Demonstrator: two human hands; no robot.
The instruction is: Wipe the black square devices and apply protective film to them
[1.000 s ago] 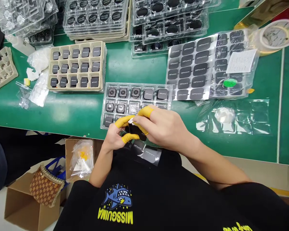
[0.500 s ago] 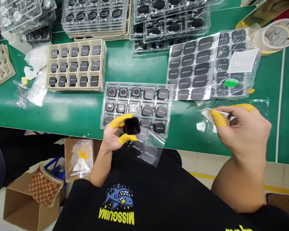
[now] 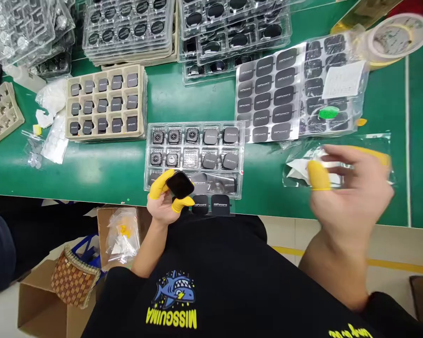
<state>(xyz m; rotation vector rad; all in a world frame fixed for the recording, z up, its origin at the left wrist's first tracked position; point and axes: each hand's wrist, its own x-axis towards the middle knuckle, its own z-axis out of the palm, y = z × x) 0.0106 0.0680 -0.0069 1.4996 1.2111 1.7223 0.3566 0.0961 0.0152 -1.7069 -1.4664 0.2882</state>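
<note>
My left hand (image 3: 164,199), in yellow finger cots, grips a square smartwatch body (image 3: 180,184) by its edges, dark glossy face up. Below it is a clear tray (image 3: 193,146) with several watch bodies, some face down, some under dark labelled films; one middle pocket holds none. A strip of dark square films (image 3: 220,205) lies over the tray's near edge, beside my left thumb. My right hand (image 3: 352,185), thumb and fingers apart and slightly blurred, hovers over a crumpled white wipe (image 3: 298,170) on a clear plastic bag (image 3: 382,141).
A beige tray (image 3: 104,112) of labelled watches stands at the left. Stacked clear trays (image 3: 127,28) line the back. Sheets of dark films (image 3: 268,96) lie at the right, near a tape roll (image 3: 396,40). Cardboard boxes (image 3: 44,300) stand on the floor below the table edge.
My right hand has let go of the white wipe, which now lies on the plastic bag. The watch in my left hand has tilted a little. The film strip has swung flatter. The view has shifted slightly.
</note>
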